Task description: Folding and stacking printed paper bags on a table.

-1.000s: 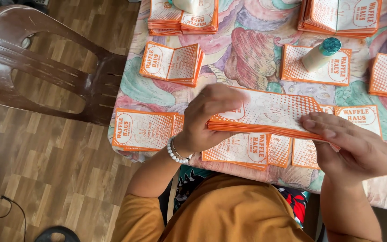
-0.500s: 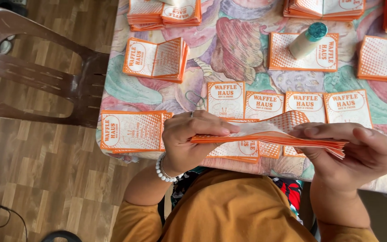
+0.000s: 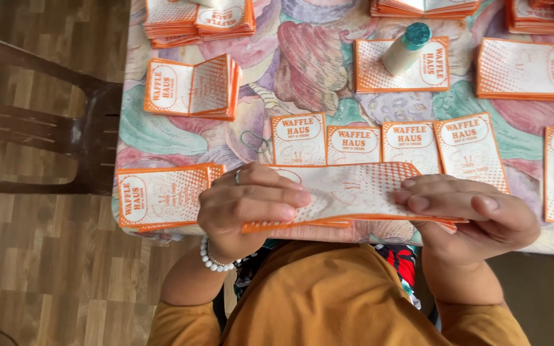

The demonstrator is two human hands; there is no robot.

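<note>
Both hands hold one stack of paper sleeves [image 3: 354, 195] level above the near edge of the table [image 3: 302, 64] — white with orange borders and dotted print. The left hand [image 3: 248, 202] is closed over the stack's left end, fingers curled on top. The right hand [image 3: 476, 214] grips the right end, fingers flat across the top sheet. Just beyond lies a row of four folded sleeves [image 3: 379, 141]; a bottle [image 3: 405, 48] stands farther back.
</note>
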